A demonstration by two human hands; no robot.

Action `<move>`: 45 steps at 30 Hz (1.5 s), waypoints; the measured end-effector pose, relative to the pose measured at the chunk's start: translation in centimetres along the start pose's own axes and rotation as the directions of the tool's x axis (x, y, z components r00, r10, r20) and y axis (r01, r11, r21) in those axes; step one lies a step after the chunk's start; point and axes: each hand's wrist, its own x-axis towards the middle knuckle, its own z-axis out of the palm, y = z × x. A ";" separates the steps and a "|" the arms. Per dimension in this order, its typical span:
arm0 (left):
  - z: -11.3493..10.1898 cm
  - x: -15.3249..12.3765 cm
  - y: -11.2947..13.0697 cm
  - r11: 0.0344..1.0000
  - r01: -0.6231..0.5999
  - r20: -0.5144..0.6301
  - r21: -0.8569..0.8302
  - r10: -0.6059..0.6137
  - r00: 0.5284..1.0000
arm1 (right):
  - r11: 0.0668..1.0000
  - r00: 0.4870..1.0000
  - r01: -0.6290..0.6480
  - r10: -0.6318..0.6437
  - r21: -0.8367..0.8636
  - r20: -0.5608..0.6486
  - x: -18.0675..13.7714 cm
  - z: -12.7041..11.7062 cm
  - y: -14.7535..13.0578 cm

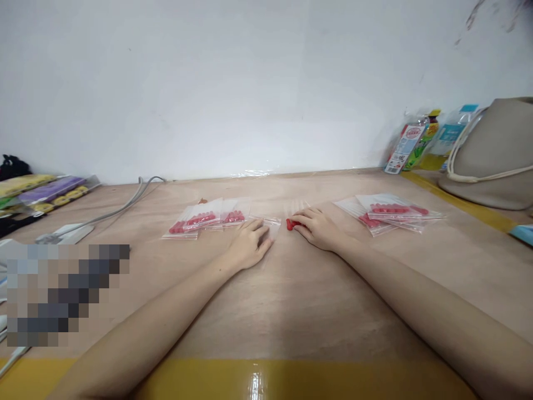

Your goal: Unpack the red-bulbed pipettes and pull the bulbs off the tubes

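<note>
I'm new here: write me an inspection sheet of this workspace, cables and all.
Surface: wood-look table, yellow tape near and right.
Job's things: loose red pieces; filled bags with more, left and right.
Clutter: packets far left; carton, bottles, beige bag right.
Hands: left hand at a clear bag, thumb apart; right hand with fingertips at the loose pieces, grip unclear.
Cables: grey cables and white cables, left.
Surroundings: white wall, marks upper right.

Left forearm (166,328) enters lower left, right forearm (416,297) lower right, both bare, angled toward centre. Left hand (249,245) mid-frame, fingers bent, thumb apart. Right hand (320,229) right of centre, fingers curled, thumb below.
</note>
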 end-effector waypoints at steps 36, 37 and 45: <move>1.3 2.8 -4.5 0.976 0.211 0.032 0.055 -0.213 0.977 | 0.485 0.508 -0.861 0.828 -0.152 -0.240 -2.4 -2.6 9.1; 1.4 2.9 -4.6 0.975 0.218 0.032 0.051 -0.220 0.975 | 0.454 0.477 -0.879 0.851 -0.148 -0.219 -2.6 -2.6 9.6; 1.6 3.1 -4.1 0.961 0.277 -0.114 0.029 -0.272 0.956 | 0.662 0.693 -0.720 0.667 -0.207 -0.276 -2.3 -4.7 8.0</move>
